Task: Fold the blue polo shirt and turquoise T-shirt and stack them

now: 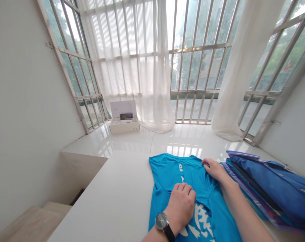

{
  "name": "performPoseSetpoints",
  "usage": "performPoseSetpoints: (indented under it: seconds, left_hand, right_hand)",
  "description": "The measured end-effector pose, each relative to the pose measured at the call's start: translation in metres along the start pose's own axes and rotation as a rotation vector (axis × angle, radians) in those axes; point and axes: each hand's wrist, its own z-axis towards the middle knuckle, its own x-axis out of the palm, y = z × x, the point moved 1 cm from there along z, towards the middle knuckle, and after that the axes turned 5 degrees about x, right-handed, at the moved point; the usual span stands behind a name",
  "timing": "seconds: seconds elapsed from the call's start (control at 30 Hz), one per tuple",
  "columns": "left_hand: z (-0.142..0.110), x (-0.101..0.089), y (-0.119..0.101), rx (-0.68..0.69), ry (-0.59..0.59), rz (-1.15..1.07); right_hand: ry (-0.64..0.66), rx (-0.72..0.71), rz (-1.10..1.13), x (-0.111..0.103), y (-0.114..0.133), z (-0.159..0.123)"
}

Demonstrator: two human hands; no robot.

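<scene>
Head view: turquoise T-shirt (pixel 165 181) lies flat on white tabletop (pixel 104 191), white print showing, lower part cut off by frame. L hand (pixel 181 205) sits curled on shirt, knuckles up, wristwatch (pixel 162 221) on wrist; can't tell if grip is clamped on cloth or just pressing. R hand (pixel 215 169) has fingertips together, grip pinched on shirt's edge, just beside stack of folded blue clothes (pixel 265 188). Risk: R forearm or a hard tug could catch slippery stack, making it slide or topple, & uneven pull could skew shirt. Further off, open white box (pixel 124 127) sits on tiled floor (pixel 132 144) by sheer curtains (pixel 132 67).
</scene>
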Motion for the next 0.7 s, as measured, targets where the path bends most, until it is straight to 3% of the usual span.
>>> performPoseSetpoints:
  seconds: [0.33,0.7]
  left_hand:
    - [0.0,-0.002,-0.001,-0.008,0.006,0.018]
    - [0.0,-0.005,-0.001,-0.009,0.019,0.027]
  right_hand:
    - [0.077,0.057,-0.033,-0.006,-0.004,0.002]
    - [0.019,0.131,-0.139,-0.016,0.002,-0.005]
